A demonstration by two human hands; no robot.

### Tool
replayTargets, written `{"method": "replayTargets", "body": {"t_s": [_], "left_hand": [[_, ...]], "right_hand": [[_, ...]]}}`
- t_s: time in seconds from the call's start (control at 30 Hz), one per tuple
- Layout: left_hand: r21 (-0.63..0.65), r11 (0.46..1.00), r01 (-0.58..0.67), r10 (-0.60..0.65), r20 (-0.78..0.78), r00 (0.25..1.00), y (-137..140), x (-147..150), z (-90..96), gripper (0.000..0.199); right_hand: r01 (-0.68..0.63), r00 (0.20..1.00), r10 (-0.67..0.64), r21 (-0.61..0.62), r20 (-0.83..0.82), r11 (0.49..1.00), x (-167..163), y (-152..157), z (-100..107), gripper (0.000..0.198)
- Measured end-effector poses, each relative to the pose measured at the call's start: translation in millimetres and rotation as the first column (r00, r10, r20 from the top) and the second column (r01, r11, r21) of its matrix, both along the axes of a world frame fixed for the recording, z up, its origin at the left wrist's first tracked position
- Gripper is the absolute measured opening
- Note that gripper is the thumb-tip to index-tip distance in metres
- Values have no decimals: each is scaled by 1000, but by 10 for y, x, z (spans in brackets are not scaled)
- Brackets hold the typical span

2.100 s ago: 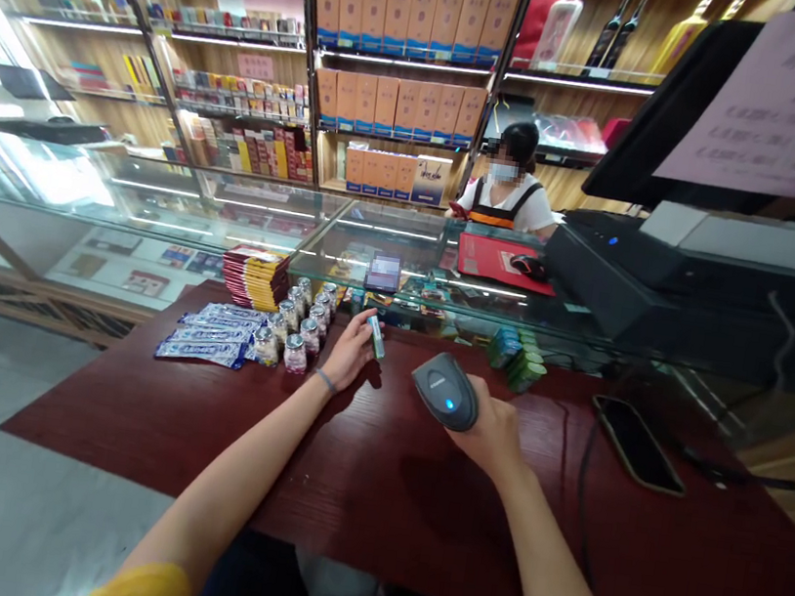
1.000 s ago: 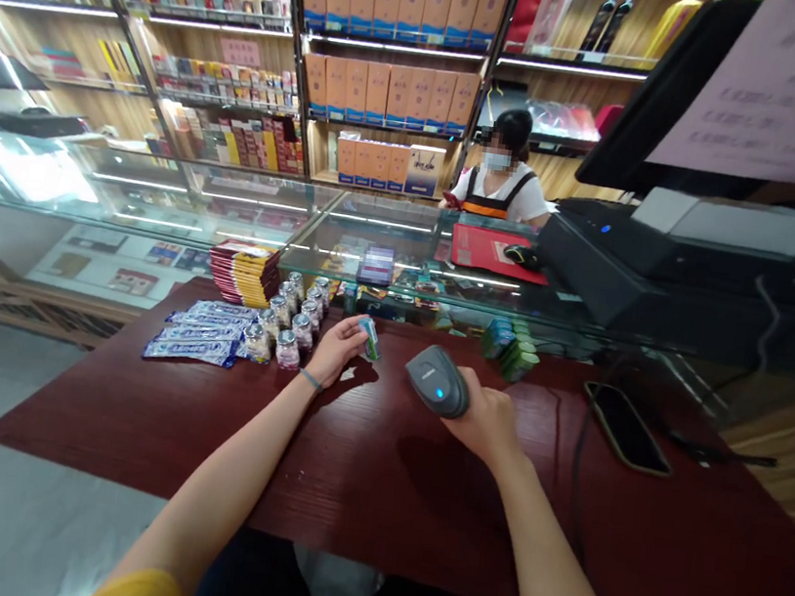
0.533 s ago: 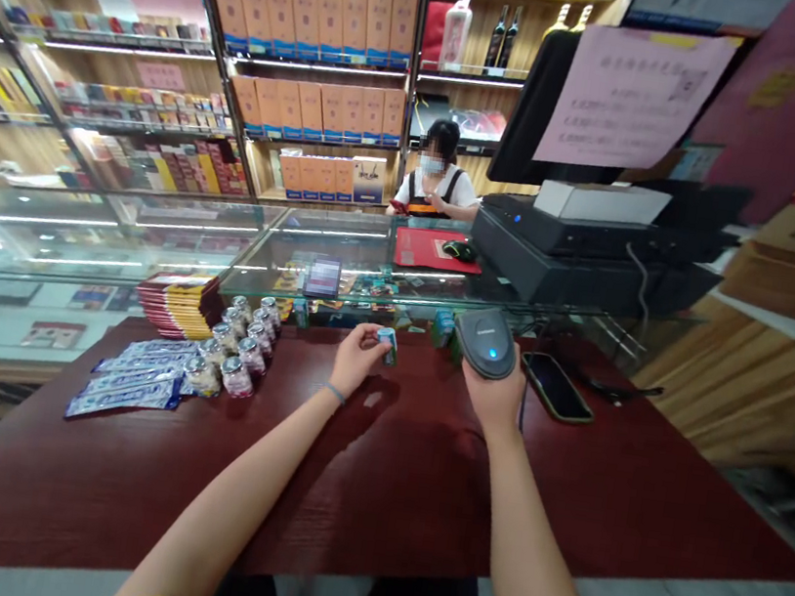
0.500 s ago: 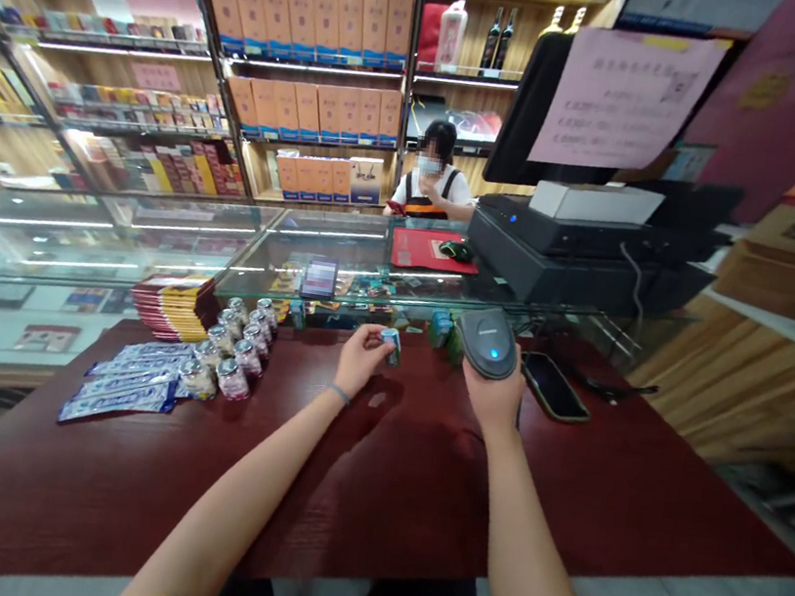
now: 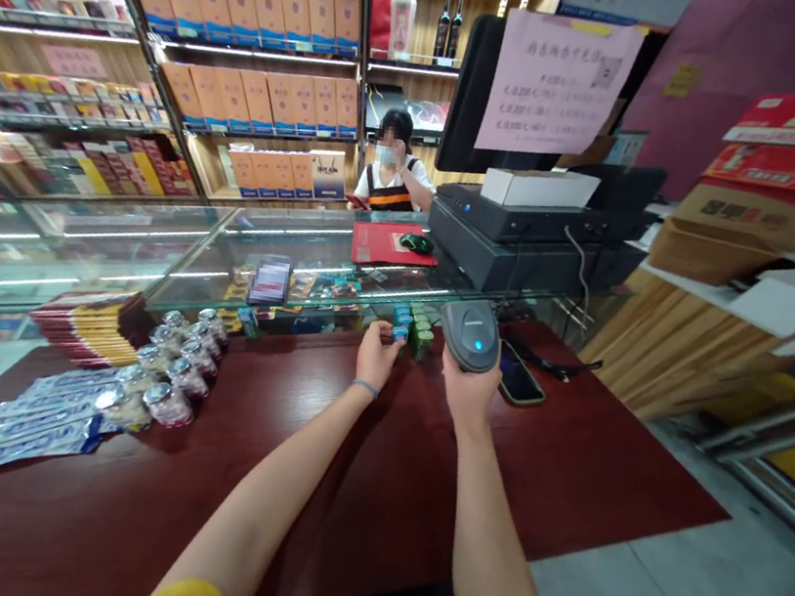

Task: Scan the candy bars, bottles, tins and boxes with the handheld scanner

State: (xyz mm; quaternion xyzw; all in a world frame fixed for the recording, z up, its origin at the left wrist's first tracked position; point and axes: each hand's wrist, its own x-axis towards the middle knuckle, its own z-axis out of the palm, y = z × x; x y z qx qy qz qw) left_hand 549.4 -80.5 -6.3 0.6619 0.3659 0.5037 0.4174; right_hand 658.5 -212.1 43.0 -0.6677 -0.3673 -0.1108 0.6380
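My left hand (image 5: 378, 353) is at the back of the dark red table, its fingers closed on a small blue-topped container (image 5: 400, 332). That container is at the front end of a row of similar blue ones. Right beside it runs a row of small green containers (image 5: 424, 339). My right hand (image 5: 467, 395) is wrapped round the handle of a grey barcode scanner (image 5: 470, 334), which has a blue light lit on top. The scanner is held above the table, just right of the green row.
Small lidded jars (image 5: 169, 404), blue-and-white sachets (image 5: 28, 429) and a stack of red-and-yellow packets (image 5: 90, 326) lie left. A phone (image 5: 522, 377) and black cable (image 5: 576, 369) lie right. Behind are a glass counter (image 5: 189, 254), a monitor (image 5: 471, 91) and a seated person (image 5: 392, 174).
My left hand has carried the small container back to the row beside the green ones. The view has swung right, and the scanner stays in my right hand.
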Motion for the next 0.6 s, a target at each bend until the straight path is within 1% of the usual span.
{"method": "replayTargets", "body": {"t_s": [0.17,0.3,0.37,0.43,0.53,0.6], "left_hand": [[110,994,-9,13,-41,999,27,93,-72,29],[178,983,-50,62,-59,996,44,154,-115,31],[178,982,-65,77,-60,995,54,178,-147,32],[149,987,-59,68,-56,996,64,195,-185,33],[97,995,-25,29,-44,999,73,206,-234,33],[84,996,-10,13,-40,999,70,207,-248,32]], "right_hand": [[27,1000,-27,9,-12,1000,7,23,-43,44],[29,1000,-28,20,-10,999,4,38,-60,45],[22,1000,-22,24,-2,999,-3,35,-50,48],[11,1000,-12,35,13,999,-13,26,-30,50],[6,1000,-7,47,30,999,-31,12,0,46],[4,1000,-5,39,27,999,-39,8,6,44]]}}
